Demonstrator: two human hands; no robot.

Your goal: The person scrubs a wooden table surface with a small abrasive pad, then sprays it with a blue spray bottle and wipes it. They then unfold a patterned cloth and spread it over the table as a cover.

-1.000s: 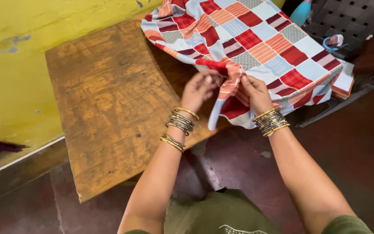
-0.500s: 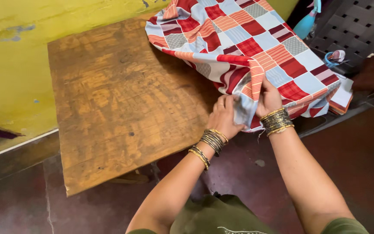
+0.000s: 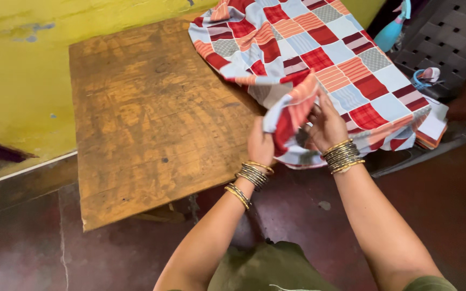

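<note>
— Both hands have lifted since half a second ago: the fold of cloth that lay low at the table's near edge is now bunched up between them, and the left hand (image 3: 260, 144) has come up from under it.

— What grips what?

— That left hand is closed around a gathered bunch of the patchwork cloth (image 3: 346, 64), red, orange, pale blue and grey squares. The right hand (image 3: 326, 126) has its fingers curled into the same bunch from the other side, pinching it. Each wrist carries a stack of gold bangles.

— Where does the cloth lie?

— Mostly spread over the far right corner of the wooden table (image 3: 146, 118), one sheet, draping over the right edge and near edge; only the gathered part is off the surface.

— Any containers?

— One dark plastic crate (image 3: 449, 37) at the upper right. Inside it I can't tell. A blue and white roll (image 3: 425, 77) sits at its front rim, a turquoise bottle (image 3: 392, 33) just beside it.

— Room to move?

— Left half of the table is bare wood up to the yellow wall (image 3: 22, 81). Dark red floor (image 3: 449, 194) lies open below the near edge. A flat stack of folded fabric (image 3: 432, 129) pokes out under the cloth's right hem.
</note>
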